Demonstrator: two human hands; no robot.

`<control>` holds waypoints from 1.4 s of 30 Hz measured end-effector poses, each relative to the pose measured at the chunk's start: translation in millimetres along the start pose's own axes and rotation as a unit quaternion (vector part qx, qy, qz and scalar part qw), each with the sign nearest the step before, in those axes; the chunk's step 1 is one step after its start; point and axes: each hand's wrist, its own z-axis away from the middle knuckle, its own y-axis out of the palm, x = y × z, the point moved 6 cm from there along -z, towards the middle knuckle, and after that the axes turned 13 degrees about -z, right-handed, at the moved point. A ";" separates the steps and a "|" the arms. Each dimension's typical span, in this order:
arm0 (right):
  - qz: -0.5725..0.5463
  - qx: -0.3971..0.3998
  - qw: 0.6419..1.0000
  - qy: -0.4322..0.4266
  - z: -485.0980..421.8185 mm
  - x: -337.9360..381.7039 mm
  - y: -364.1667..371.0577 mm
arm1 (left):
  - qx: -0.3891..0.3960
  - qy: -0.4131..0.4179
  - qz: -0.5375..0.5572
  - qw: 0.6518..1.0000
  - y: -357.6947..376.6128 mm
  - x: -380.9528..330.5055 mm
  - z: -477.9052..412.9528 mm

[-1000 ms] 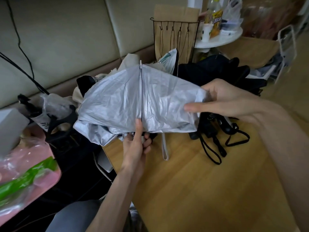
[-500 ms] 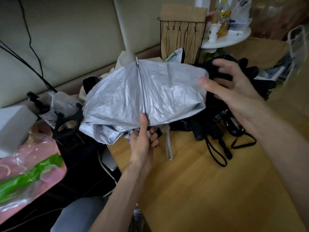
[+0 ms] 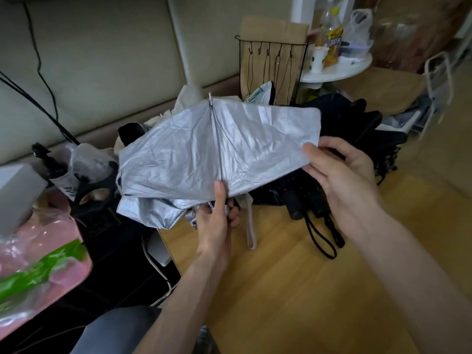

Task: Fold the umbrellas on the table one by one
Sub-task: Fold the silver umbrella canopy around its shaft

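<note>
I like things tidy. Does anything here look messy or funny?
Yes. The black umbrellas lie in a tangled heap on the wooden table, one strap trailing loose. The silver umbrella is crumpled too: its lower panels bunch up on the left while the left hand grips it and the right hand pinches its edge.

text: none legible | bottle (image 3: 331, 40) label: lettering too blurred to read

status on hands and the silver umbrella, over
Left hand grips silver umbrella from below. Right hand pinches its right edge. Black umbrellas piled behind, not in the way.
</note>
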 end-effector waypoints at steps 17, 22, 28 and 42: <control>0.135 0.183 0.968 -0.105 17.9 12.4 79.7 | 0.021 0.029 -0.095 0.995 16.2 16.1 5.3; 0.245 0.289 0.922 -0.074 27.1 -36.8 149.7 | 0.028 0.013 -0.140 0.990 19.0 25.4 15.8; 0.279 0.371 0.884 0.048 32.5 -77.8 161.2 | 0.025 -0.012 -0.119 0.992 14.8 19.3 24.1; 0.483 0.296 0.748 -0.345 49.8 -64.0 168.5 | 0.064 0.020 -0.113 0.991 15.3 8.6 32.6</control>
